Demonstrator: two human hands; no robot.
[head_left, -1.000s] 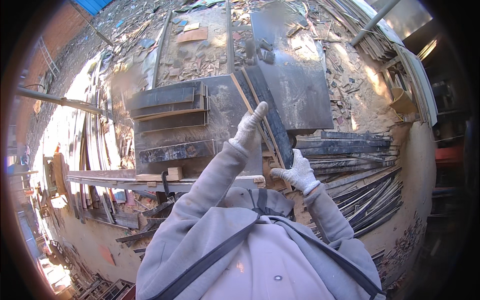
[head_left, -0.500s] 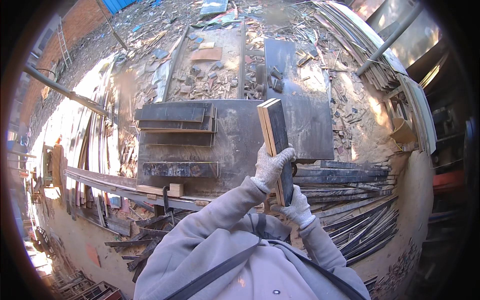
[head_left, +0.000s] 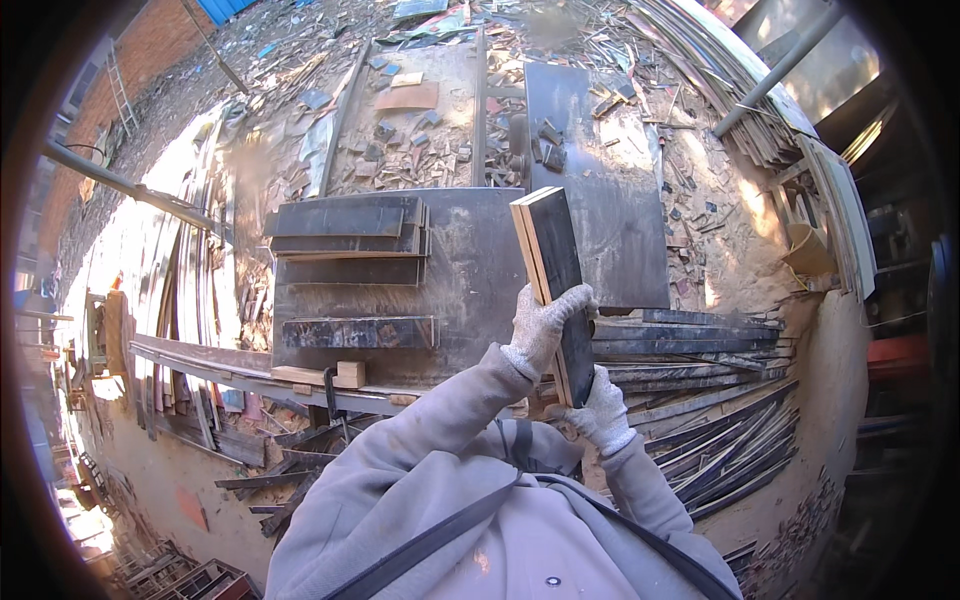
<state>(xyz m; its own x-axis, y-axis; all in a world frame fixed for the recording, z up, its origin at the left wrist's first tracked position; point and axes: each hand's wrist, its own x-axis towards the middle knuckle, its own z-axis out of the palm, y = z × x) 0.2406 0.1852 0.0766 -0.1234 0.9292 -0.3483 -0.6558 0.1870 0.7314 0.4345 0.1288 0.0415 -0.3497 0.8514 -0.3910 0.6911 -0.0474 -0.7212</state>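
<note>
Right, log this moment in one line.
left hand: around paired boards | right hand: at their near end | stacked boards: on dark panel, left side

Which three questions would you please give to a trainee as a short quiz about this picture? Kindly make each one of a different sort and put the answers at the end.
1. True or false: the left hand is gloved.
2. Which hand is nearer the lower end of the held boards?
3. Where does the stack of dark boards lie: (a) to the right of the held boards, (b) to their left, (c) on top of them?

Key:
1. True.
2. The right hand.
3. b.
</note>
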